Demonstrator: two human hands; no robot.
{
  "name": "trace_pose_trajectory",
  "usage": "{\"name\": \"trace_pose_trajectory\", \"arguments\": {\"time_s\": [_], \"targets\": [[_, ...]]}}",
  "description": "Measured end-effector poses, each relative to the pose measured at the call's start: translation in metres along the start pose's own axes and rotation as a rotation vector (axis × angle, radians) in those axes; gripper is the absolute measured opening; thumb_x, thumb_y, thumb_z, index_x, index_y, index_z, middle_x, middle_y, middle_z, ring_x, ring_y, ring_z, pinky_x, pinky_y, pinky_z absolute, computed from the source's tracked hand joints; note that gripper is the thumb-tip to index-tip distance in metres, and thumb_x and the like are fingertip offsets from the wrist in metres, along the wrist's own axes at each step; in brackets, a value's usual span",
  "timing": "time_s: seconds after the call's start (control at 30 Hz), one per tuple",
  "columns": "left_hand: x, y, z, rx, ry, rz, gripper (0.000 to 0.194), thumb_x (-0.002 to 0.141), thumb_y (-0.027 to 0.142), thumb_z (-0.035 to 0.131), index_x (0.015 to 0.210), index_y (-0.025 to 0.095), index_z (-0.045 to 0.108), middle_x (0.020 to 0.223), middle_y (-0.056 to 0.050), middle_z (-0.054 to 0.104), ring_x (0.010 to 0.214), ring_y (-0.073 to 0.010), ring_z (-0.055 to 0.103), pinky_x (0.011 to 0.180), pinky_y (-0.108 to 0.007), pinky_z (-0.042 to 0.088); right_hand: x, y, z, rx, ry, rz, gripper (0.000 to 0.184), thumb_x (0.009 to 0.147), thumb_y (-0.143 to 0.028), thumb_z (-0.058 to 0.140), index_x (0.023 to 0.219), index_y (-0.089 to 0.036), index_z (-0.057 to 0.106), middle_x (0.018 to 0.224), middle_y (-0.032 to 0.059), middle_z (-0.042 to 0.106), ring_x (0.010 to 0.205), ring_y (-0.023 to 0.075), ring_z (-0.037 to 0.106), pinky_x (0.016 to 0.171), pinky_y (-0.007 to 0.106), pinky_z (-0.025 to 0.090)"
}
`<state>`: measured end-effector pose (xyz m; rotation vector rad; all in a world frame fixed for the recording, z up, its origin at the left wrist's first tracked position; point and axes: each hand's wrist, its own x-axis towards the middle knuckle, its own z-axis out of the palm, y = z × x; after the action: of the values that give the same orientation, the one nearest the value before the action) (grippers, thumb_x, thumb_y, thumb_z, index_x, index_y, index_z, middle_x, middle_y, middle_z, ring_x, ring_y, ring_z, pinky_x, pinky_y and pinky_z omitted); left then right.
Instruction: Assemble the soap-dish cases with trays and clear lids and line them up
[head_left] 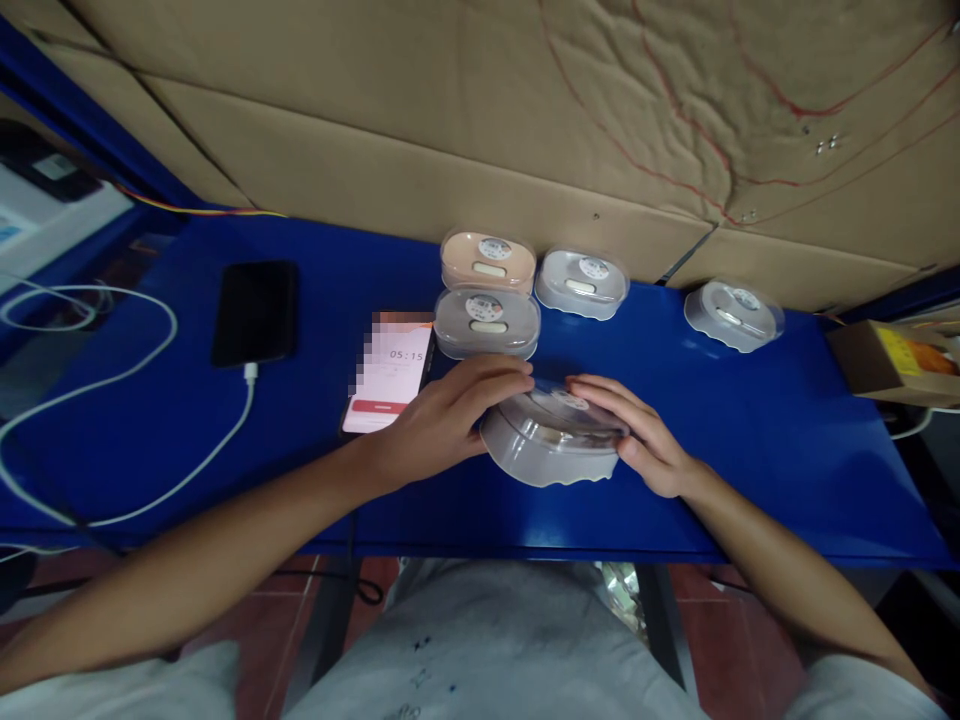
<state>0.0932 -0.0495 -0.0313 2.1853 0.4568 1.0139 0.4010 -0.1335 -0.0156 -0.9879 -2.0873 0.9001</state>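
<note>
Between my two hands is a grey oval box with a clear lid (551, 440), tilted at the front part of the blue table. My left hand (465, 405) grips its left side, fingers over the top and thumb low at the side. My right hand (652, 440) holds the right end, fingers along the far edge of the lid. A round sticker on the lid shows between the hands. Just behind stand a similar grey box (487, 338), a peach box (469, 272) and a pale grey box (581, 302).
Another grey box (727, 325) stands farther right, near a cardboard box (862, 365). A lit phone (390, 375) lies left of the boxes. A black device (255, 312) has a white cable (217, 470) plugged in. A cardboard wall (375, 130) with red wires rises behind the blue table (750, 450).
</note>
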Motion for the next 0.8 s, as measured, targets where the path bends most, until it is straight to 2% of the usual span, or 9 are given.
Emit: {"name": "trace_pose_trajectory", "arguments": {"time_s": [0.1,0.2,0.33,0.47,0.53,0.63,0.8], "targets": [[-0.002,0.0,0.0,-0.058,-0.04,-0.049,0.052,0.093,0.02,0.082,0.142,0.028,0.066,0.148,-0.013,0.07,0.138,-0.0302,0.067,0.119,-0.053,0.054,-0.001,0.002,0.002,0.03,0.012,0.013,0.063,0.111,-0.067,0.041,0.164,-0.034,0.048,0.163,0.0094,0.056,0.153,0.0291,0.052,0.126,0.048,0.047],[-0.003,0.0,0.0,-0.014,-0.072,-0.065,0.058,0.092,0.026,0.085,0.146,0.027,0.063,0.146,-0.013,0.072,0.137,-0.0302,0.068,0.119,-0.049,0.055,-0.002,0.004,0.005,0.063,0.021,0.033,0.064,0.11,-0.069,0.041,0.163,-0.033,0.049,0.159,0.0102,0.06,0.149,0.0288,0.057,0.121,0.047,0.051],[-0.004,0.002,-0.002,0.124,-0.076,0.013,0.06,0.094,0.037,0.084,0.148,0.023,0.059,0.139,-0.015,0.073,0.131,-0.0296,0.072,0.113,-0.046,0.059,-0.002,0.006,0.006,0.052,0.013,0.016,0.066,0.11,-0.07,0.037,0.162,-0.03,0.051,0.155,0.0123,0.063,0.144,0.029,0.061,0.119,0.047,0.053],[-0.003,0.006,-0.002,0.235,-0.073,0.097,0.068,0.099,0.037,0.079,0.158,0.024,0.047,0.126,-0.012,0.076,0.114,-0.026,0.077,0.101,-0.04,0.065,-0.001,0.005,0.01,0.066,-0.011,-0.009,0.065,0.111,-0.069,0.036,0.16,-0.03,0.052,0.153,0.012,0.066,0.141,0.0273,0.064,0.117,0.045,0.053],[-0.003,0.007,-0.001,0.274,-0.084,0.124,0.067,0.1,0.037,0.078,0.158,0.025,0.048,0.121,-0.011,0.076,0.109,-0.0255,0.078,0.097,-0.039,0.066,-0.001,0.005,0.013,0.077,-0.023,-0.016,0.064,0.112,-0.068,0.035,0.161,-0.03,0.051,0.152,0.0118,0.067,0.14,0.027,0.064,0.117,0.045,0.053],[-0.004,0.006,0.003,0.266,-0.088,0.087,0.064,0.098,0.036,0.08,0.154,0.024,0.051,0.13,-0.014,0.074,0.118,-0.0281,0.076,0.099,-0.041,0.066,-0.001,0.007,0.016,0.071,-0.006,0.0,0.064,0.111,-0.068,0.035,0.161,-0.031,0.051,0.153,0.0112,0.066,0.14,0.0276,0.064,0.117,0.046,0.054],[-0.001,0.003,0.007,0.193,-0.013,0.062,0.074,0.096,0.026,0.08,0.16,0.023,0.043,0.147,-0.018,0.067,0.135,-0.0307,0.069,0.107,-0.045,0.063,-0.001,0.009,0.018,0.048,0.054,0.047,0.062,0.112,-0.067,0.036,0.164,-0.035,0.048,0.158,0.0086,0.062,0.145,0.0282,0.061,0.121,0.048,0.05]]}}
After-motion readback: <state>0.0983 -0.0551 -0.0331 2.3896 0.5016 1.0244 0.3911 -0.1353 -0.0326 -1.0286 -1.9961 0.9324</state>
